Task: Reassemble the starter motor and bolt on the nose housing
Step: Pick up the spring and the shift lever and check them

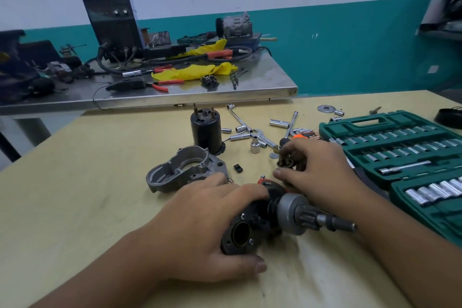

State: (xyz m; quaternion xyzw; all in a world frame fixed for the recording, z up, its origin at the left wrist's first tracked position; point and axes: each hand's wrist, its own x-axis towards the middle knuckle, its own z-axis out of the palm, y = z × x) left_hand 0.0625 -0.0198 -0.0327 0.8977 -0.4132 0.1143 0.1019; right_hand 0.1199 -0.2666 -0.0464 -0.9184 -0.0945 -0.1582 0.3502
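My left hand grips a dark starter drive assembly lying on the wooden table, its round black flange toward me and its grey clutch, pinion and shaft pointing right. My right hand is just behind it, fingers pinched on a small dark metal part. The grey aluminium nose housing lies open side up to the left of my hands. The black cylindrical motor body stands upright behind the housing.
An open green socket set case fills the right side. Loose sockets, a cross wrench and extension bars lie behind my right hand. A small black clip sits near the housing. A cluttered steel bench stands beyond.
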